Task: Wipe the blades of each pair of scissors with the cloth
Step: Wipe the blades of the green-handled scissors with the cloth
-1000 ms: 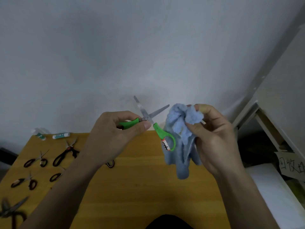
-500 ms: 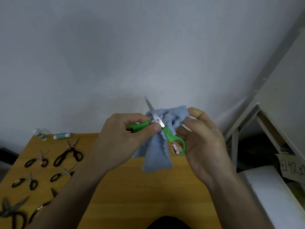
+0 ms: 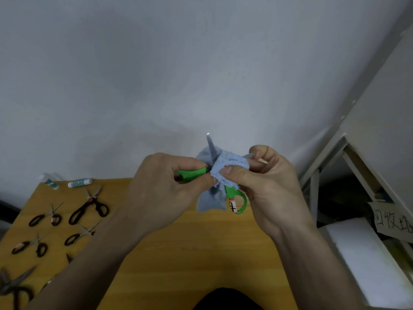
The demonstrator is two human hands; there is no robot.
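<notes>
Above the desk, the left hand is gripping the green-handled scissors by 1 handle; the right hand is pinching the blue cloth around 1 blade. Judgement: light, stiff, sharp-edged; handles are safest.

One head-worn wide-angle view looks forward and down, close over the hands, taking in the counter below and the wall ahead.
</notes>
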